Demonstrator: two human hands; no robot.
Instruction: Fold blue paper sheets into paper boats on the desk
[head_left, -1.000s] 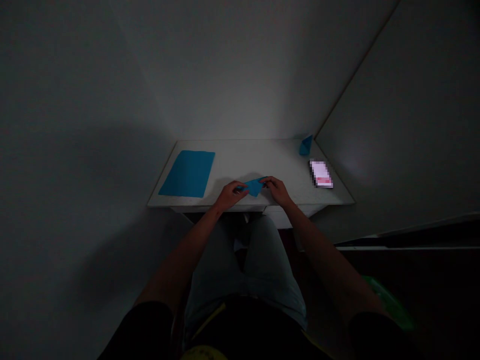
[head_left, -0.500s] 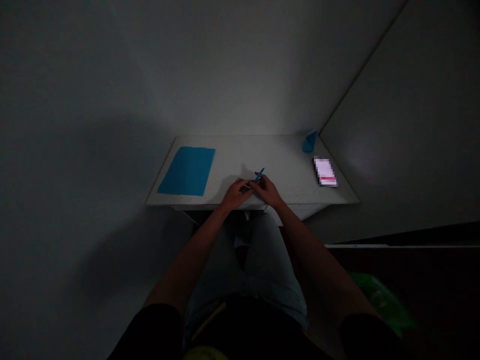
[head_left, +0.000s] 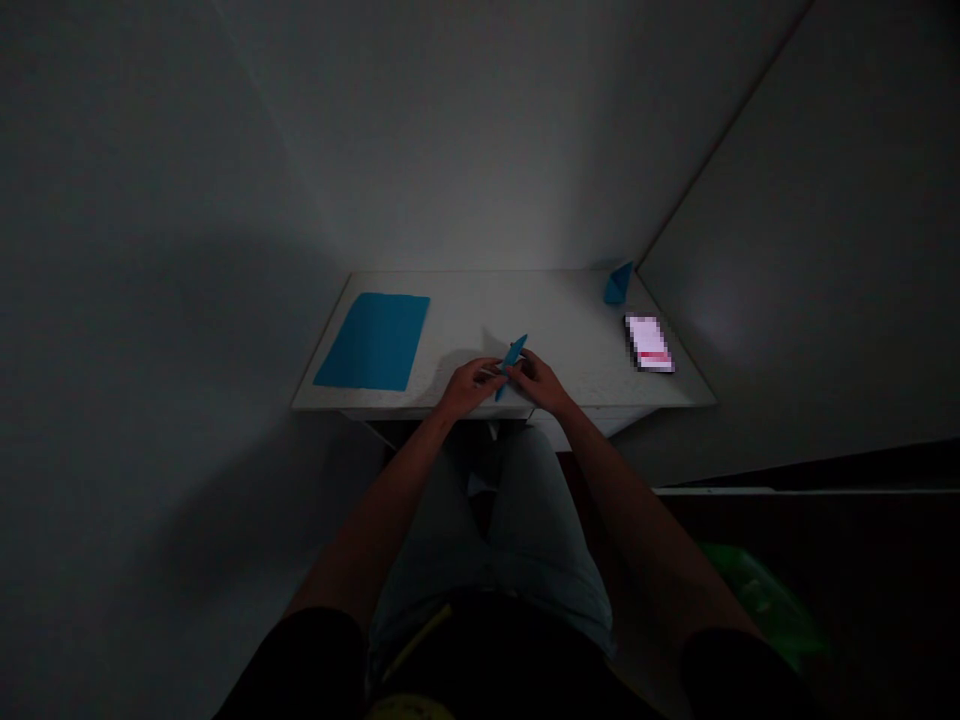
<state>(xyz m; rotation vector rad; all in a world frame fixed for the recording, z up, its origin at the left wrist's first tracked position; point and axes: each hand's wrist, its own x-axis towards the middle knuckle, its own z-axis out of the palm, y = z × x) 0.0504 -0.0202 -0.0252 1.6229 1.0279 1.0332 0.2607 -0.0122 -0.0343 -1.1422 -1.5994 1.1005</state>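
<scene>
A small folded blue paper (head_left: pixel 514 352) is held up between my two hands, just above the front part of the white table (head_left: pixel 525 300). From its left side my left hand (head_left: pixel 471 385) closes on it with bent fingers. On the other side my right hand (head_left: pixel 538 382) pinches it, thumb toward me; the fingers behind the paper are partly hidden. White shows at the paper's inner folds. To the left, a stack or sheet of flat blue paper (head_left: pixel 375 342) lies on the tabletop.
A folded blue paper shape (head_left: pixel 618 285) stands at the table's back right corner. In front of it lies a phone (head_left: pixel 649 343) with a lit, blurred screen. Walls border the table behind and at the right. A green plastic bag (head_left: pixel 761 600) is low at the right.
The folded blue paper has turned and opened out between my hands, so more of it shows, including a tip below my thumbs. My left hand has shifted slightly left.
</scene>
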